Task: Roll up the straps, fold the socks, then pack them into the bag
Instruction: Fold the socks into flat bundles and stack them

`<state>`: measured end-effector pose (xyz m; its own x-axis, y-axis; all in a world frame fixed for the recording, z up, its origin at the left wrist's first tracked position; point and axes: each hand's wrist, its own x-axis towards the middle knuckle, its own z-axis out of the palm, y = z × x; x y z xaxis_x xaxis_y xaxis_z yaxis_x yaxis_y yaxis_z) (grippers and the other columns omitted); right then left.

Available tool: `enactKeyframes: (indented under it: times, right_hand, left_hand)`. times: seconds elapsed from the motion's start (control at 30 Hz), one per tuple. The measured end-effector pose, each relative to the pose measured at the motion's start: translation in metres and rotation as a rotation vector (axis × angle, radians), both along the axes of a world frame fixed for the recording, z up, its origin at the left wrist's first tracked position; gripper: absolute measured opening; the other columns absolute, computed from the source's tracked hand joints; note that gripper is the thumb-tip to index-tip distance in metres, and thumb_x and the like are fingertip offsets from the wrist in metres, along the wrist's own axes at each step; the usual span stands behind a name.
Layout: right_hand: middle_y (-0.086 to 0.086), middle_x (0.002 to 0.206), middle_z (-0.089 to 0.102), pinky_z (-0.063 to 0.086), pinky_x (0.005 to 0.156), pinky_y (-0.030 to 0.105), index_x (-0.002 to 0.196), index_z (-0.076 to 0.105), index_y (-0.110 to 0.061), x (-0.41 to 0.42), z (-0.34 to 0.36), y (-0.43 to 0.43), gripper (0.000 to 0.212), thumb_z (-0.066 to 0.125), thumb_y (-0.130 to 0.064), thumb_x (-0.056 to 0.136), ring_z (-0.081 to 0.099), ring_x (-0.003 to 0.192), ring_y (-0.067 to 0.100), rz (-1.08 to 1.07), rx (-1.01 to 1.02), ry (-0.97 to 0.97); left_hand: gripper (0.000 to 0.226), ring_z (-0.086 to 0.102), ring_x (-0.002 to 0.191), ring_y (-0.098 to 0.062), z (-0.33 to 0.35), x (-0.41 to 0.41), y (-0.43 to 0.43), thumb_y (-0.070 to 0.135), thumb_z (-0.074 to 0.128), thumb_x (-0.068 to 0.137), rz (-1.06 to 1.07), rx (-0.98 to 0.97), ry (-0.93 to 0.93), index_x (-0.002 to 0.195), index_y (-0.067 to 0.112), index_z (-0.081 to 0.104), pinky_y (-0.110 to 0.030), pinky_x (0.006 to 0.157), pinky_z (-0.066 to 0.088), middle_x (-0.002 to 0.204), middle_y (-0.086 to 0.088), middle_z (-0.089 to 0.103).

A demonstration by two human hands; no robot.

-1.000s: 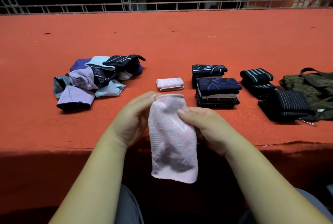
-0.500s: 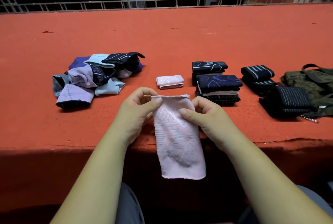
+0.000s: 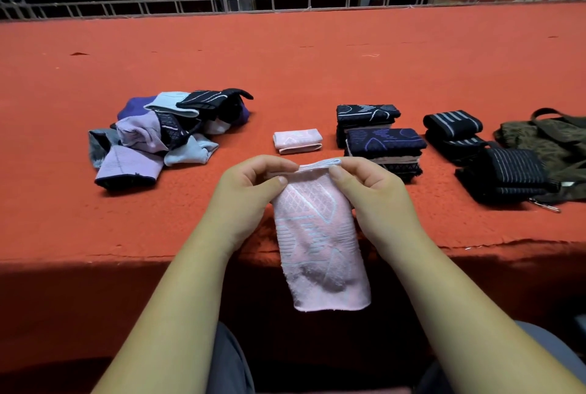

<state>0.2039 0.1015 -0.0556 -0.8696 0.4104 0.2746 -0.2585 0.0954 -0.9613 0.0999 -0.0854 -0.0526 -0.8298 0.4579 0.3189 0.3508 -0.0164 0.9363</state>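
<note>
Fingertips (image 3: 280,180) are closed in a pinch on the upper edge of the pink sock (image 3: 320,244). Its left corner is held by the left hand (image 3: 250,193) and its right corner by the right hand (image 3: 371,190), with the other fingers curled in behind. The sock is held just above the near edge of the red table (image 3: 317,60), and its lower half hangs free in front of that edge.

Folding this sock appears to be the step in hand. A neat fold would be helped if the edge were drawn taut and level between the two pinches. The sock would then be laid flat and the hanging end brought up in even parts, so that the packet matches the folded pink sock (image 3: 298,140) lying just beyond the hands. Soft knit is likely to spring open, so each crease should be pressed before the grip is released.

Farther out, a heap of unfolded socks (image 3: 158,139) is seen to the left. To the right are a stack of folded dark socks (image 3: 383,143) and, beyond it, rolled striped straps (image 3: 453,122).

Only one container is in view: the olive bag (image 3: 551,139) at the far right, partly cut off by the frame. Its opening cannot be made out and nothing can be seen inside it, so packing is judged not yet begun.
</note>
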Motion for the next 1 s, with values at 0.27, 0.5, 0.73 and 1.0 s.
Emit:
enactKeyframes:
  times: [0.27, 0.5, 0.73, 1.0]
  right_hand:
    - [-0.008, 0.085, 0.073, 0.05, 0.074, 0.026, 0.111, 0.072, -0.031, -0.004, -0.002, 0.0, 0.012, 0.074, -0.029, 0.1, 0.062, 0.077, 0.001, -0.132, 0.265, -0.007]
    - [-0.009, 0.086, 0.074, 0.052, 0.081, 0.034, 0.096, 0.071, -0.025, -0.005, -0.003, 0.011, 0.005, 0.075, -0.025, 0.099, 0.063, 0.08, 0.005, -0.074, 0.261, 0.006]
    - [-0.013, 0.08, 0.064, 0.045, 0.075, 0.022, 0.089, 0.07, -0.022, 0.005, 0.007, 0.024, 0.018, 0.064, -0.022, 0.106, 0.055, 0.075, 0.004, 0.059, 0.415, -0.032]
    - [-0.002, 0.089, 0.07, 0.049, 0.08, 0.027, 0.094, 0.07, -0.021, 0.013, 0.015, 0.037, 0.013, 0.064, -0.019, 0.106, 0.062, 0.082, 0.012, 0.128, 0.534, -0.054]
  left_hand:
    - [0.034, 0.068, 0.102, -0.014, -0.002, 0.0, 0.002, -0.006, 0.065, 0.093, -0.008, -0.082, 0.122, 0.102, 0.022, 0.083, -0.02, 0.09, 0.048, 0.107, 0.002, 0.076]
    - [0.029, 0.069, 0.096, -0.014, -0.004, 0.0, 0.006, -0.003, 0.067, 0.094, 0.015, -0.04, 0.014, 0.102, 0.02, 0.083, -0.025, 0.089, 0.051, 0.103, -0.002, 0.079]
    - [0.021, 0.064, 0.092, -0.023, -0.013, -0.005, 0.009, 0.011, 0.075, 0.089, -0.028, 0.101, -0.167, 0.107, 0.019, 0.081, -0.045, 0.09, 0.049, 0.095, -0.008, 0.073]
    - [0.021, 0.054, 0.086, -0.024, -0.017, -0.005, 0.016, 0.011, 0.078, 0.086, -0.06, 0.175, -0.273, 0.105, 0.019, 0.081, -0.039, 0.078, 0.043, 0.085, -0.004, 0.065]
